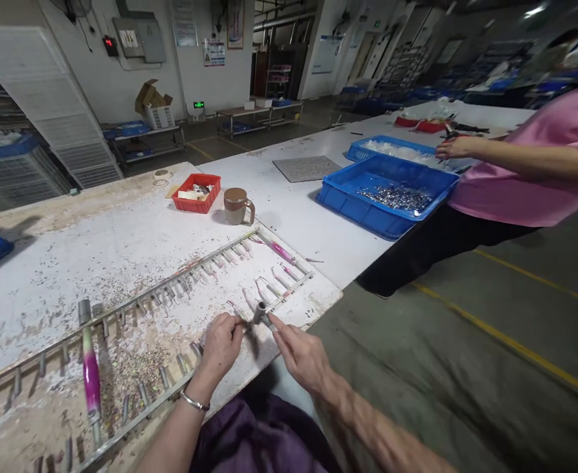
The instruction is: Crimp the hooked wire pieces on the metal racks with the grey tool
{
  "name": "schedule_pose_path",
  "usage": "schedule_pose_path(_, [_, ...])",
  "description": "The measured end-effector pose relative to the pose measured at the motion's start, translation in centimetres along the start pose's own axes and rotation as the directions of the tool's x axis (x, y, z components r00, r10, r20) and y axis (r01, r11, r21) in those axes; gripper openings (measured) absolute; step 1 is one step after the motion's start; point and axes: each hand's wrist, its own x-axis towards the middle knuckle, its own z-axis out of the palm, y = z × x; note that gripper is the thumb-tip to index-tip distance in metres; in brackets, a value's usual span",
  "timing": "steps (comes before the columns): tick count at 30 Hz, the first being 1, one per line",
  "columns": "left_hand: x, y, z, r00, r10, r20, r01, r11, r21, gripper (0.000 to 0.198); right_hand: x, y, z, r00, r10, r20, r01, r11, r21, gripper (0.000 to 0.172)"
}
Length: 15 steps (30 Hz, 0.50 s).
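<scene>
Where left hand faces right hand at rack's edge, floor stretches rightward.

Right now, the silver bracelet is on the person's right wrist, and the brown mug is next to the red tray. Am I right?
Not quite: the head view shows the silver bracelet on the wrist of the left hand. The brown mug is next to the red tray.

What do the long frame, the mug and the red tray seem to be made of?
Frame: probably metal, dull grey, going by its thin, straight rails. Mug: two-toned brown and smooth, perhaps ceramic, though plastic would look much the same here. Red tray: likely plastic, with evenly coloured, thin moulded walls.
</scene>
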Motion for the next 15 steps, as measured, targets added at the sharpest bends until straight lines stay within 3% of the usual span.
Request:
schedule_pose_path(4, [-0.1,-0.1,0.18,1.0,0.015,-0.019,-0.015,1.0,0.018,0.021,-0.11,-0.05,-0.63,0.991,-0.033,-0.133,0.042,0.997,0.07,0.052])
schedule_pose_path(8, [-0.19,-0.18,0.35,0.999,0.034,-0.035,-0.033,0.999,0.033,0.019,-0.26,-0.01,-0.42,0.999,-0.042,0.009,0.042,0.998,-0.044,0.044])
schedule_pose_path(10, [-0.26,-0.14,0.4,0.998,0.047,-0.05,-0.044,0.998,0.052,0.018,-0.25,0.07,-0.5,0.999,-0.021,0.025,0.022,1.0,-0.023,0.044])
schedule_pose_path(15, [-0.36,0.16,0.33,0.992,0.091,-0.086,-0.084,0.993,0.084,0.019,-0.69,0.48,-0.86,0.988,-0.026,-0.15,0.034,0.998,0.049,0.049])
